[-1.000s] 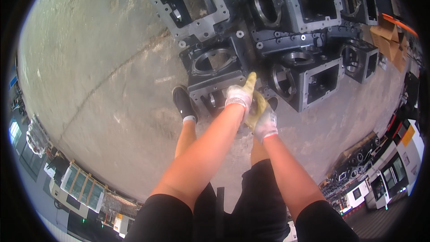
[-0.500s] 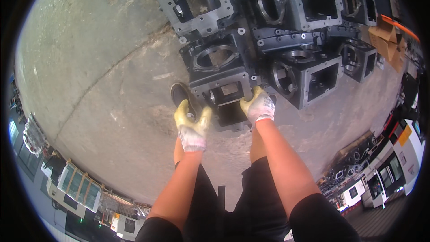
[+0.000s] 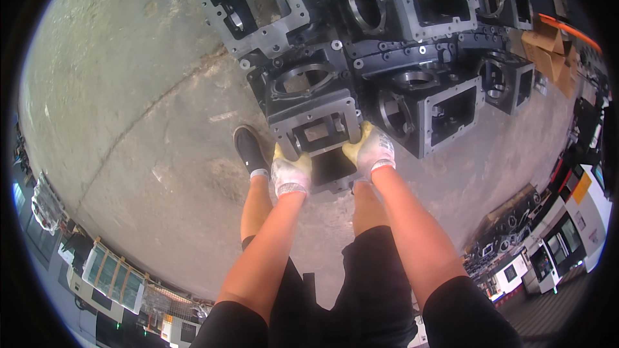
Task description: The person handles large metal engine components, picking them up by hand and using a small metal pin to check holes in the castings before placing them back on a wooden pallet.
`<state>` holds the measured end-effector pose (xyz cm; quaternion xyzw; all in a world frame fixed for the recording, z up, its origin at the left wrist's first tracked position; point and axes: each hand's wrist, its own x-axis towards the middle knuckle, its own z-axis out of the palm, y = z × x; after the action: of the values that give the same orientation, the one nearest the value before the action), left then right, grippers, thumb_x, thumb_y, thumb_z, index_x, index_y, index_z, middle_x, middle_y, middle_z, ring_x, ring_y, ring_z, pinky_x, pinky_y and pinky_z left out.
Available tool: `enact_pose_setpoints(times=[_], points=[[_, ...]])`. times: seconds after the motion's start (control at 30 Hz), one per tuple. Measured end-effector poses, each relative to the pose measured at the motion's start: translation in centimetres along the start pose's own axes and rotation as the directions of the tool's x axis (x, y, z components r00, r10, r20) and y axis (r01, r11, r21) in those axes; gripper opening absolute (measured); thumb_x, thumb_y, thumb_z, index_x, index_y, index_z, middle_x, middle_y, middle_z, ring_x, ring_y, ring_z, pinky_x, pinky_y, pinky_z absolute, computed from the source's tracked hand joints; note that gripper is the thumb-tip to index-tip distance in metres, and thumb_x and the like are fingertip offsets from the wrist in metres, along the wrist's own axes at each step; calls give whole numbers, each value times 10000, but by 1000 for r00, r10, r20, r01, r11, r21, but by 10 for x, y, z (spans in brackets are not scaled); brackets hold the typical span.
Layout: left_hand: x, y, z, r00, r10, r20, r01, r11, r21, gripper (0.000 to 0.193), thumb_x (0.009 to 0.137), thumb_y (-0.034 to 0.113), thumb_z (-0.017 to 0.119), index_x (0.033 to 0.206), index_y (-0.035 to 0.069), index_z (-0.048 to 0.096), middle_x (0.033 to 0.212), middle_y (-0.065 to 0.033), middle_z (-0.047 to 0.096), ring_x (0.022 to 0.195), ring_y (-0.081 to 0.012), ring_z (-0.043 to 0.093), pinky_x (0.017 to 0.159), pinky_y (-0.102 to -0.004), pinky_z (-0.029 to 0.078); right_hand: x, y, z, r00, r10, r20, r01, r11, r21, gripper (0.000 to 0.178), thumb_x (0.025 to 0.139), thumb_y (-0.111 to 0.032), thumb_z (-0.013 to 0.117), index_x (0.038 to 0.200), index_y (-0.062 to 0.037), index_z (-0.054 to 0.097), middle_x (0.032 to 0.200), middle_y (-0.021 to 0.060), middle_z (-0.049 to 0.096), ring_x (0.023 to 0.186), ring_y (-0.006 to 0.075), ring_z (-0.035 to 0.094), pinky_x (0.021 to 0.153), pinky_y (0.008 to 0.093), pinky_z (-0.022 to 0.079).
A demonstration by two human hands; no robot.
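Observation:
Directly ahead of my feet stands a dark metal housing (image 3: 281,116), box-shaped, with a round bored opening on top and a rectangular flanged opening facing me. My left hand (image 3: 291,171), in a white glove with yellow-coated palm and fingers, is closed on the left side of that front flange. On the opposite side my right hand (image 3: 370,151), gloved alike, grips the flange with its thumb toward the opening. Some fingertips of both hands are hidden behind the flange walls. The housing's lower front edge shows between my wrists.
More housings stand close by: a larger open one (image 3: 261,42) beyond, another (image 3: 429,109) to the right, and several farther back. Cardboard boxes (image 3: 548,51) sit at the far right near an orange bar (image 3: 570,31). My shoe (image 3: 249,148) is left of the gripped housing.
My left hand has moved from open in the air onto the housing's left flange and closed there. My right hand keeps its hold. The view has shifted slightly.

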<state>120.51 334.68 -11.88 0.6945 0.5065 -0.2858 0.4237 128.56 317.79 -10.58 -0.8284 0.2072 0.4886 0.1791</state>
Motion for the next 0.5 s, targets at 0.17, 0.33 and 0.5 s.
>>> enact_pose_setpoints(times=[0.17, 0.33, 0.5], points=[[27, -38, 0, 998, 61, -4, -61, 998, -23, 426, 851, 78, 702, 1264, 19, 616, 1014, -112, 754, 796, -221, 708, 711, -351, 554, -6, -7, 14, 1000, -15, -4, 15, 997, -78, 512, 798, -286, 710, 1238, -32, 655, 1154, 224, 711, 1096, 373, 682, 957, 413, 535], [23, -21, 1, 998, -26, 65, 36, 987, -157, 490, 864, 79, 747, 1318, 5, 579, 1173, -120, 721, 1038, -230, 680, 923, -342, 509, -6, -6, 1, 1000, 11, -1, -11, 1000, 2, 436, 803, -294, 720, 1157, -41, 685, 1116, 199, 725, 1075, 384, 685, 931, 429, 545], [32, -35, -17, 937, 237, 257, -228, 972, -64, 567, 873, 191, 789, 1347, -10, 553, 1245, -125, 693, 1114, -234, 657, 972, -350, 495, -24, 8, 6, 998, -18, -56, 24, 994, 106, 507, 820, -365, 691, 1235, -74, 663, 1174, 204, 708, 1117, 379, 669, 956, 433, 531]])
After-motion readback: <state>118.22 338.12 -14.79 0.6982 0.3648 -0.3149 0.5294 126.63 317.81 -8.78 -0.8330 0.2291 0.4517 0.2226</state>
